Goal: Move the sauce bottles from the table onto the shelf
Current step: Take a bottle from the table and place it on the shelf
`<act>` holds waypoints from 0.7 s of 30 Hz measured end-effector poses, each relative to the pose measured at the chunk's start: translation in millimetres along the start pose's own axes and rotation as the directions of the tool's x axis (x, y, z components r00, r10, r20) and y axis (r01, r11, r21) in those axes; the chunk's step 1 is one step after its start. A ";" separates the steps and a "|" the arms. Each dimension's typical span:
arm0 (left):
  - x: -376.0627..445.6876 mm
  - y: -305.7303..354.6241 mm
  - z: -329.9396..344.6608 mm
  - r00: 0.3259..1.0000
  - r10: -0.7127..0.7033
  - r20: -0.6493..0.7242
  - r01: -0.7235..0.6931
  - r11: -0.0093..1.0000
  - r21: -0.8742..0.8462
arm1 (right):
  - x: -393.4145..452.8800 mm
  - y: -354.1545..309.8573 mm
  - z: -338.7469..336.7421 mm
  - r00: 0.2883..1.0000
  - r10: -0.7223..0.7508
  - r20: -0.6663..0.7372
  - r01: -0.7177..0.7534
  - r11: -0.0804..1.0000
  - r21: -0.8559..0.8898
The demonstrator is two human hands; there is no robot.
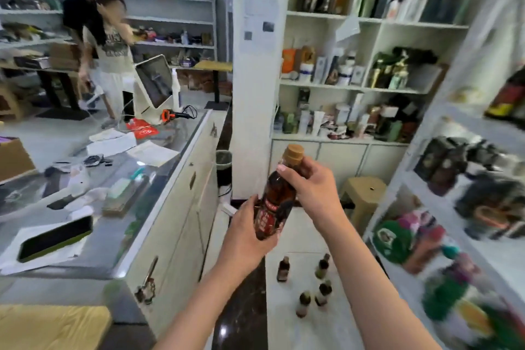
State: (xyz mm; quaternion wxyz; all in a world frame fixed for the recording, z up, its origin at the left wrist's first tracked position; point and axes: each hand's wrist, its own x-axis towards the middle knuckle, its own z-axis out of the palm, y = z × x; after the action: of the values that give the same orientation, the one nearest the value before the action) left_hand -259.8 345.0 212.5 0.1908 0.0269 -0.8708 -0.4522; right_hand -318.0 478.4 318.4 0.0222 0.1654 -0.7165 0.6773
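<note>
- You are holding a sauce bottle (277, 202) up in front of you with both hands, above the floor and short of the shelf (466, 156) on your right.
- Your left hand (247, 233) is wrapping its fingers around the bottle's labelled lower body.
- Your right hand (309, 185) is gripping the neck just under the tan cap (295, 154).
- The bottle is tilting slightly, with dark brown liquid filling it.
- Five small bottles (309, 284) are standing on the floor (318, 329) below your arms.
- The white shelves (355, 88) ahead are carrying blurred bottles and boxes.
- A phone (55, 239) is lying on the glass tabletop (119, 224) to your left.
</note>
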 end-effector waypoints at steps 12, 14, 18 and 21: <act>58.2 163.2 251.7 0.967 0.123 0.222 -0.071 0.971 -0.230 | 16.8 -4.2 -299.0 0.957 -0.099 -0.272 0.049 0.982 -0.183; 68.3 182.9 276.4 0.959 0.159 0.236 -0.092 0.959 -0.269 | 13.0 6.0 -332.5 0.952 -0.059 -0.301 -0.022 0.966 -0.256; 94.5 220.5 322.9 0.934 0.202 0.295 -0.076 0.918 -0.389 | 6.9 28.9 -378.0 0.947 -0.048 -0.319 -0.069 0.936 -0.344; 116.4 239.8 356.2 0.906 0.260 0.333 -0.092 0.891 -0.444 | 17.8 35.0 -406.9 0.916 -0.109 -0.387 -0.068 0.907 -0.416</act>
State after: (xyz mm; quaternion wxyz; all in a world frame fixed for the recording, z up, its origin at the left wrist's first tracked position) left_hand -464.4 737.7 255.1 0.0591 -0.1842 -0.7725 -0.6048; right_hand -422.3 873.6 322.4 0.2111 0.0218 -0.8235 0.5260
